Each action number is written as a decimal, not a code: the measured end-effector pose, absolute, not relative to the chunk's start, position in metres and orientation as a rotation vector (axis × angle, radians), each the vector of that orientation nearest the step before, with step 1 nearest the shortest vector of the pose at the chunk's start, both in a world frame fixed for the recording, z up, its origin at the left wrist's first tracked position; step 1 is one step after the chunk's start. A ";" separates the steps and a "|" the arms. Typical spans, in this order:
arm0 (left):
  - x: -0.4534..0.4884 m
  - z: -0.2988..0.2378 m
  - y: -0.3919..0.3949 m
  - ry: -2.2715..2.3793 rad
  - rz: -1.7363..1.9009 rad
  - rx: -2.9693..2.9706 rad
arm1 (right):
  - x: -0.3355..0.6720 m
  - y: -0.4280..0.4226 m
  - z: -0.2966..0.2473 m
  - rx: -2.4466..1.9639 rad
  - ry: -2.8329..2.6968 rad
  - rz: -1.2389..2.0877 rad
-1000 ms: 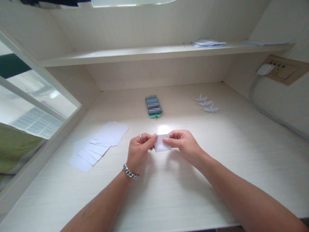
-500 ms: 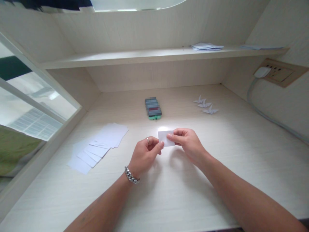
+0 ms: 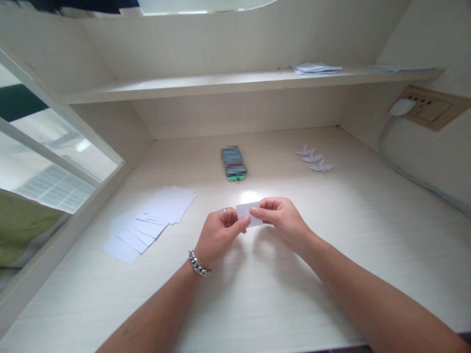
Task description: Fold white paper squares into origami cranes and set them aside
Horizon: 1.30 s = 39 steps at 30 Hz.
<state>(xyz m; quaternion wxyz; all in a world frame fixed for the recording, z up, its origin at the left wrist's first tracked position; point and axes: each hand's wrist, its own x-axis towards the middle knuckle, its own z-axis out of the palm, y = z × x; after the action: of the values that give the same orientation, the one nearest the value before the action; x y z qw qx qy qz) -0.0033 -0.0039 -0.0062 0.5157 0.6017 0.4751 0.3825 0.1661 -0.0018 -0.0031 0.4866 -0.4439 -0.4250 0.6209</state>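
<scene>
Step in hand: we judge this to be a fold in progress on a small white paper slip (image 3: 247, 212), held up just above the tabletop (image 3: 331, 235) in front of us.
Left hand: our left hand (image 3: 220, 234), ring and wrist chain on it, pinches the slip's lower left corner, thumb pressed against forefinger.
Right hand: our right hand (image 3: 280, 219) pinches the slip's right edge, its fingers (image 3: 257, 212) closed on the paper.
Where the slip is: between both hands, off the surface, near the middle of the tabletop, below the bright light patch.
Next move calls for: as we read it, lining the edges up squarely and running a firm crease; both pinches need to hold so that the thin paper does not slide or buckle.
Count, loose sheets: one fanned spread of white sheets (image 3: 150, 223) to our left; we make out roughly eight, though the overlaps hide the true number.
Count, folded figures: three small paper cranes (image 3: 313, 159) far right, in a row, close together.
Count, other: one blurred phone-like object (image 3: 233, 163) ahead of us; two flat piles of paper on the shelf (image 3: 184, 88); one wall socket (image 3: 429, 105) with one plug in it.
</scene>
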 end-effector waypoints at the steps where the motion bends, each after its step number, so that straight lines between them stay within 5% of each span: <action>1: -0.003 -0.006 -0.004 1.153 0.916 1.455 | 0.166 -0.002 -0.003 -1.075 -1.041 1.522; 39: -0.001 -0.005 -0.006 1.215 0.986 1.445 | 0.165 -0.002 -0.007 -1.063 -1.210 1.474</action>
<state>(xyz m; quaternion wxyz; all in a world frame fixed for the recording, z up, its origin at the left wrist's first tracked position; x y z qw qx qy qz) -0.0011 -0.0063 -0.0051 0.4846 0.5934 0.4989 0.4050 0.1647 -0.0023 -0.0074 0.4610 -0.4319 -0.4917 0.5993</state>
